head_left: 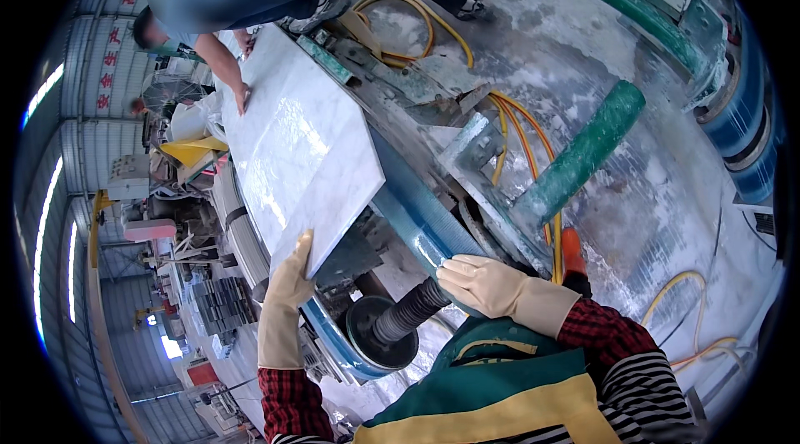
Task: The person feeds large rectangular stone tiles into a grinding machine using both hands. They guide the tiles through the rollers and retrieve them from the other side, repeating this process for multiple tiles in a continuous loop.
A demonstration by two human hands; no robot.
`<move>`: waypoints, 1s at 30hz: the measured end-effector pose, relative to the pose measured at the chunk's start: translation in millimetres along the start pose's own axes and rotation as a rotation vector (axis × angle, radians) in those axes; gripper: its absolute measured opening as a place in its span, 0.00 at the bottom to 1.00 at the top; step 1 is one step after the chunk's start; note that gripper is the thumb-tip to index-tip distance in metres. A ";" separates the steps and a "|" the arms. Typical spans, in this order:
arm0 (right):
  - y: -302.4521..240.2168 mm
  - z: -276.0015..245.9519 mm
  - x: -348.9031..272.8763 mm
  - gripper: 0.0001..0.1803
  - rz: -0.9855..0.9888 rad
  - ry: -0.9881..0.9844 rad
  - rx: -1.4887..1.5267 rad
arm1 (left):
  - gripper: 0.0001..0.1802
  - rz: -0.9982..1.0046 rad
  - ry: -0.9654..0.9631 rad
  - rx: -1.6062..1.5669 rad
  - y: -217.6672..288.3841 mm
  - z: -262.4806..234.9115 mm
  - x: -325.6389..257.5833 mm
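A white, grey-veined marble slab (308, 140) with angled corners lies tilted across the machine frame, its surface glossy in places. My left hand (287, 281), in a cream rubber glove, grips the slab's near corner; the fingers beneath are partly hidden. My right hand (485, 284), gloved alike, is closed over the edge of a blue curved machine rail (421, 227), apart from the slab. At the slab's far end, a co-worker bends over with one hand (242, 100) on its surface and the other (245, 42) by its edge.
A green roller (587, 148) juts out on the right, near yellow and orange hoses (523, 132) along the wet floor. Below the rail stands a black threaded screw shaft (408, 311). Stacked slabs (223, 304) are at left; blue machinery (746, 136) stands far right.
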State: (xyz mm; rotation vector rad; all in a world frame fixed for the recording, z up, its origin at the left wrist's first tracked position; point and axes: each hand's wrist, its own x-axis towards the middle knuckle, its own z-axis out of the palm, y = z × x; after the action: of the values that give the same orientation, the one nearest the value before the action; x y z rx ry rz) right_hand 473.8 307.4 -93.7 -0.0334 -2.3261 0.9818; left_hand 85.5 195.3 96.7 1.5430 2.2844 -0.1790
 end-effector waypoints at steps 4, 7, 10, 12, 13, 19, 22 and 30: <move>0.2 -8.1 -0.6 0.21 -0.024 -0.026 -0.046 | 0.43 -0.037 -0.029 0.063 25.7 -12.1 0.0; -3.6 -15.4 7.0 0.17 -0.019 -0.034 0.032 | 0.46 -0.052 -0.032 -0.012 6.9 -3.7 -3.5; -7.4 -31.1 24.5 0.06 0.066 0.038 0.181 | 0.47 0.024 -0.007 0.023 6.1 -4.3 -2.0; -10.4 -39.9 36.4 0.04 0.162 0.147 0.313 | 0.45 0.027 0.004 0.030 20.2 -11.0 -2.1; -5.0 -45.4 44.7 0.07 0.265 0.171 0.291 | 0.45 -0.002 0.003 0.003 26.4 -12.5 -2.3; 92.0 -71.6 151.7 0.12 0.211 0.611 -0.085 | 0.42 -0.048 -0.049 -0.005 27.1 -21.3 -4.0; 151.3 -63.8 197.6 0.15 0.261 0.436 -0.244 | 0.43 -0.041 -0.074 -0.006 27.1 -30.4 -5.8; 212.7 -43.2 272.3 0.21 0.424 -0.091 -0.372 | 0.46 -0.004 -0.090 0.064 25.0 -40.0 -7.9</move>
State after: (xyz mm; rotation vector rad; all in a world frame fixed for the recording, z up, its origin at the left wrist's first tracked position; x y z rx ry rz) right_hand 232.1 556.7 -67.8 -0.6664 -2.6143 0.7339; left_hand 101.5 210.6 139.0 1.5297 2.2322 -0.3187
